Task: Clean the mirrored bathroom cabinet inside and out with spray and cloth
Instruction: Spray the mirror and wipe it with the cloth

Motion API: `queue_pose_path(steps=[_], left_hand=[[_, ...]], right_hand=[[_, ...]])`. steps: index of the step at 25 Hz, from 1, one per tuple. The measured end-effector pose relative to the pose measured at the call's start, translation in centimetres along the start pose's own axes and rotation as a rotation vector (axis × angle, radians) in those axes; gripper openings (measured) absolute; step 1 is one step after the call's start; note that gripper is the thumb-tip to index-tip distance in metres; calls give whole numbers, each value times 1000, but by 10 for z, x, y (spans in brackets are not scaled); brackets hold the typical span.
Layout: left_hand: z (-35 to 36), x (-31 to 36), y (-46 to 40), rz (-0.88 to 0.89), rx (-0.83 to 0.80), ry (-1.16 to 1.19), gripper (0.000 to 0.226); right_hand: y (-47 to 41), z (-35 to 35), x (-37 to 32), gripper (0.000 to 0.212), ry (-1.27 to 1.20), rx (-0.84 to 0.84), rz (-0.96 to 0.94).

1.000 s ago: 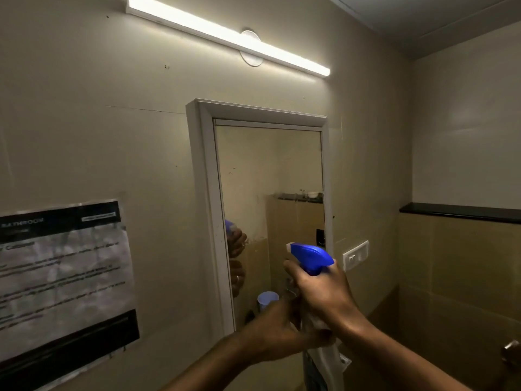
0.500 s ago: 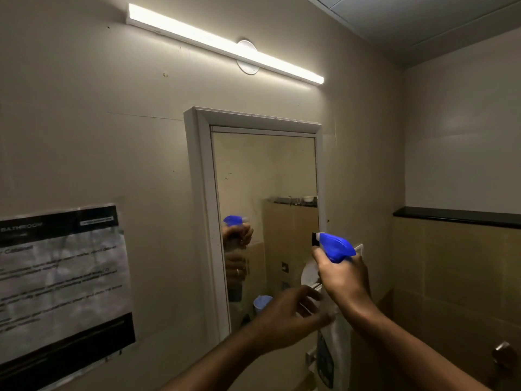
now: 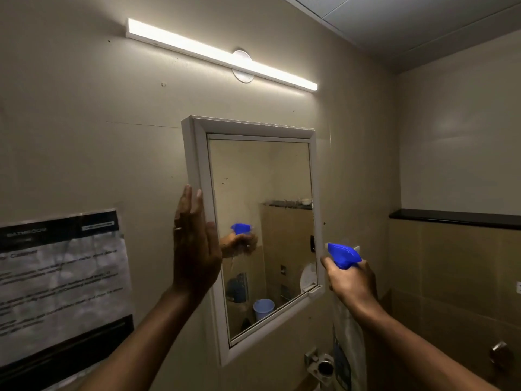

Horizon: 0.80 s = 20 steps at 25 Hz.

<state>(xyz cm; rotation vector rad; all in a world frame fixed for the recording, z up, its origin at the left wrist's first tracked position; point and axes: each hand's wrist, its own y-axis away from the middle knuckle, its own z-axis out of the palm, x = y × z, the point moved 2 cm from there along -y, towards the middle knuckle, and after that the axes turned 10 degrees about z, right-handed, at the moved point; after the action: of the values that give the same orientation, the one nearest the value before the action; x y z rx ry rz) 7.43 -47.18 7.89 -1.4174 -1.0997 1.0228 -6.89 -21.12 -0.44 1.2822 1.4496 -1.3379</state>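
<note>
On the wall, the cabinet [image 3: 255,235] hangs shut; left hand [image 3: 194,244] lies flat, fingers spread, on its left frame; right hand [image 3: 351,280] grips the spray bottle [image 3: 342,256] beside it; spraying the mirror likely comes next.

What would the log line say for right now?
left hand: flat against cabinet frame left edge | right hand: holds spray bottle | mirror: door shut | cloth: unseen

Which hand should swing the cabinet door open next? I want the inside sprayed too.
Left, probably. The left hand is open and flat against the left edge of the cabinet frame, though the hinge side isn't visible. The right hand is busy gripping the spray bottle.
</note>
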Motion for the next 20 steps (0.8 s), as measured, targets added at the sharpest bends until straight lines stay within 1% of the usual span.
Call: queue_pose_path(steps=[3,5,8,11,14,16,20], left_hand=[[12,-11,-10,0,-58,48,62],[14,-20,-6,15,-51,55,61],[14,-29,-1,39,-53,58,60],[15,-31,-1,51,-61,50,61],[17,-31,0,46,-48,49,60],[18,-33,-1,62,-42,49,60],[20,-35,-2,92,-18,57,59]], right_hand=[[4,-1,2,26,-15,-40,-28],[9,-1,2,27,-8,-49,-59],[23,3,5,23,13,-108,-103],[42,15,17,17,-4,-199,-126],[62,35,35,14,-25,-345,-145],[73,52,45,10,-18,-410,-149],[84,78,57,11,-14,-394,-179]])
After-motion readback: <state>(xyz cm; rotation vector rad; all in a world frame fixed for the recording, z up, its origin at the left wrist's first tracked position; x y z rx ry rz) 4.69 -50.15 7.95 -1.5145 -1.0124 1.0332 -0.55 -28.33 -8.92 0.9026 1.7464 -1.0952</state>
